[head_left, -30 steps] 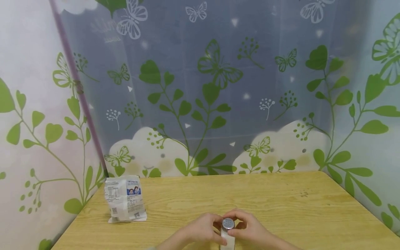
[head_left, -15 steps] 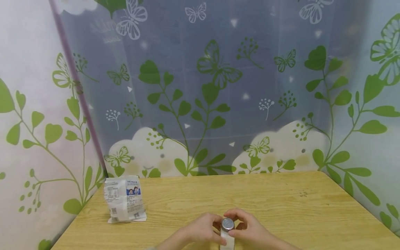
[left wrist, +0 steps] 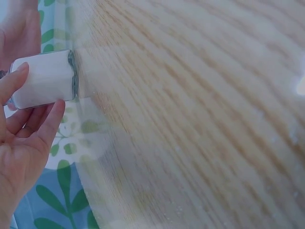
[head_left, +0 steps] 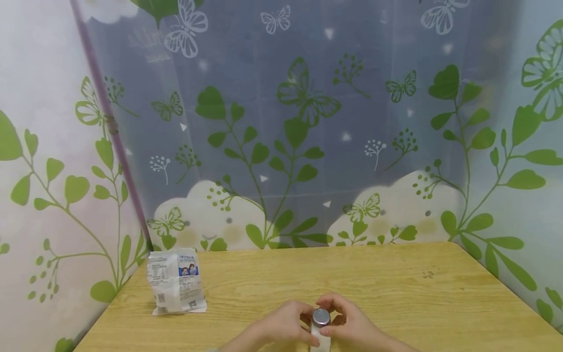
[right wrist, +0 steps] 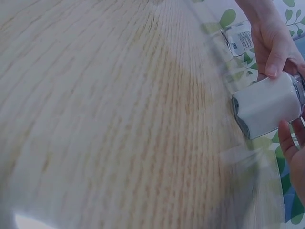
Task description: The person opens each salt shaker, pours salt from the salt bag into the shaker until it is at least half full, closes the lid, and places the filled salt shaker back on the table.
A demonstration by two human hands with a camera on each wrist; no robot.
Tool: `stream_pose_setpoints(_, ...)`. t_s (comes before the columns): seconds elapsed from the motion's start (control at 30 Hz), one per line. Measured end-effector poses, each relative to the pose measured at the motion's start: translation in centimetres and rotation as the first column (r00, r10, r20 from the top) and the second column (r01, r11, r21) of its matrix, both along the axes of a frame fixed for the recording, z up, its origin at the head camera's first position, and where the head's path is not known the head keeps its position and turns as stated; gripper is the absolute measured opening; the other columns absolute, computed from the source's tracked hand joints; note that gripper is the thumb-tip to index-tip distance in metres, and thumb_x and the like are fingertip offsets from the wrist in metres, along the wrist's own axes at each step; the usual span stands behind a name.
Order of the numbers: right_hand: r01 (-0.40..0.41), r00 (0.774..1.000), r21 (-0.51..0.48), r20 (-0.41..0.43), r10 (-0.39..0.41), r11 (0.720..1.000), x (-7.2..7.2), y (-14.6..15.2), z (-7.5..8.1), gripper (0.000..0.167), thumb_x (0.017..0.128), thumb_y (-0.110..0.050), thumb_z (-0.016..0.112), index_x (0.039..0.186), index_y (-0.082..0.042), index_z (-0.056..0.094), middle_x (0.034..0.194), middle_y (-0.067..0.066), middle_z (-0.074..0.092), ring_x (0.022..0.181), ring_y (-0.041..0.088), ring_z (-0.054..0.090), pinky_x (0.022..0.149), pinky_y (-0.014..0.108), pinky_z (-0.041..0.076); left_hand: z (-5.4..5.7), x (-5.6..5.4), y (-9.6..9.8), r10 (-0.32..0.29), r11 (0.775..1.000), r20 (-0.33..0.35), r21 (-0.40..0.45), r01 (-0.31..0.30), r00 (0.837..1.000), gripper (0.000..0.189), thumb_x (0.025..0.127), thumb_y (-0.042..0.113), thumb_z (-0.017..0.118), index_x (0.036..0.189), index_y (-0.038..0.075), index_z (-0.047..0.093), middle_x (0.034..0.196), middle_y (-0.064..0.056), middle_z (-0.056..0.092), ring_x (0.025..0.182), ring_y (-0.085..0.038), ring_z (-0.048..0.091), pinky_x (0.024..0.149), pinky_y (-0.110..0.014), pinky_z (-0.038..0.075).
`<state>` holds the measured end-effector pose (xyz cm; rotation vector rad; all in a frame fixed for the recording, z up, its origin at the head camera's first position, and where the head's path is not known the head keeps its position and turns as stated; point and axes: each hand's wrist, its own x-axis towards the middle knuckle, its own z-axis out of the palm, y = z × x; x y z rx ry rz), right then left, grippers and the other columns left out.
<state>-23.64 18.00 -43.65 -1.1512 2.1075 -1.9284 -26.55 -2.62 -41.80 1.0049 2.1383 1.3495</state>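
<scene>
A glass salt shaker filled with white contents stands upright at the table's near edge, under a perforated metal cap. My left hand grips its body, thumb on the near side and fingers around the back. From the other side my right hand pinches at the cap, thumb in front and index finger behind. In the left wrist view the white-filled glass body shows between thumb and fingers. The right wrist view shows the shaker's thick glass base close over the tabletop.
A white printed pouch with a blue picture stands at the left of the wooden table. Cloth curtains printed with leaves and butterflies surround the table at the back and both sides.
My right thumb and index finger have shifted slightly leftward around the cap. The left hand, the shaker and the pouch have stayed in place.
</scene>
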Motion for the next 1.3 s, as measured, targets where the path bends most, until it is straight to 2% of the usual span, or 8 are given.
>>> stream_pose_setpoints(0.13,-0.047,0.999,-0.023,-0.019,0.047,0.999,-0.01,0.07,-0.07,0.032,0.091,0.001,0.055,0.117,0.016,0.046,0.112,0.002,0.056,0.097,0.006,0.051,0.075,0.027,0.051,0.08,0.06,-0.06,-0.001,1.000,0.014,-0.002,0.001,1.000,0.029,0.075,0.001,0.073,0.102,0.003,0.066,0.087,0.005,0.066,0.080,-0.005,0.061,0.071,-0.019,0.049)
stream_pose_setpoints(0.43,0.075,0.997,0.046,0.002,-0.075,0.996,-0.10,-0.27,-0.10,0.027,0.087,-0.005,0.064,0.108,0.005,0.051,0.101,0.003,0.055,0.091,0.007,0.052,0.072,0.027,0.051,0.15,-0.02,-0.18,-0.015,1.000,-0.001,0.009,0.015,1.000,0.033,0.075,0.002,0.073,0.106,0.000,0.065,0.088,0.007,0.066,0.081,-0.004,0.061,0.071,-0.019,0.050)
stream_pose_setpoints(0.6,0.015,1.000,0.019,-0.014,-0.015,1.000,0.05,-0.01,-0.01,0.039,0.090,-0.002,0.058,0.121,0.016,0.043,0.109,0.002,0.055,0.095,0.006,0.052,0.074,0.027,0.051,0.09,0.00,-0.14,-0.015,1.000,0.001,0.001,0.015,1.000,0.031,0.075,0.002,0.074,0.104,0.002,0.066,0.088,0.006,0.066,0.081,-0.004,0.062,0.071,-0.018,0.050)
stream_pose_setpoints(0.77,-0.046,0.997,-0.016,-0.055,0.045,0.999,0.06,0.02,0.04,0.030,0.092,0.002,0.052,0.120,0.012,0.049,0.112,0.006,0.056,0.097,0.007,0.052,0.073,0.027,0.052,0.09,0.01,-0.12,-0.010,1.000,0.003,-0.004,0.010,1.000,0.031,0.075,0.001,0.073,0.104,0.002,0.065,0.089,0.005,0.066,0.081,-0.005,0.062,0.071,-0.018,0.049)
stream_pose_setpoints(0.93,0.053,0.999,0.036,0.003,-0.053,0.998,0.06,-0.24,0.17,0.025,0.088,-0.005,0.061,0.109,0.006,0.053,0.101,0.003,0.056,0.092,0.007,0.052,0.072,0.026,0.050,0.19,0.06,-0.07,-0.009,1.000,-0.022,0.007,0.009,1.000,0.030,0.074,0.001,0.074,0.103,0.001,0.065,0.088,0.006,0.066,0.080,-0.004,0.061,0.071,-0.018,0.049)
stream_pose_setpoints(1.07,0.087,0.995,0.076,0.033,-0.090,0.993,0.05,-0.23,0.33,0.038,0.087,-0.009,0.064,0.114,0.011,0.047,0.102,0.004,0.053,0.092,0.007,0.051,0.072,0.026,0.049,0.28,0.05,-0.05,-0.016,1.000,-0.035,0.010,0.016,0.999,0.030,0.073,0.001,0.074,0.102,0.001,0.065,0.087,0.006,0.066,0.080,-0.003,0.061,0.071,-0.017,0.049)
stream_pose_setpoints(1.2,0.019,1.000,0.044,-0.016,-0.019,0.999,0.13,0.08,0.34,0.045,0.091,-0.005,0.058,0.125,0.017,0.038,0.108,0.004,0.054,0.096,0.005,0.051,0.073,0.026,0.050,0.39,0.05,-0.11,-0.025,1.000,-0.019,0.002,0.025,1.000,0.030,0.075,0.002,0.073,0.103,0.002,0.065,0.089,0.006,0.066,0.081,-0.004,0.061,0.071,-0.018,0.049)
stream_pose_setpoints(1.3,-0.054,0.996,-0.004,-0.069,0.054,0.999,0.13,0.15,0.30,0.036,0.092,0.002,0.052,0.123,0.017,0.042,0.113,0.006,0.056,0.099,0.006,0.051,0.074,0.028,0.052,0.40,0.10,-0.15,-0.021,1.000,-0.010,-0.004,0.021,1.000,0.030,0.075,0.002,0.073,0.104,0.002,0.065,0.089,0.006,0.066,0.081,-0.004,0.061,0.072,-0.018,0.049)
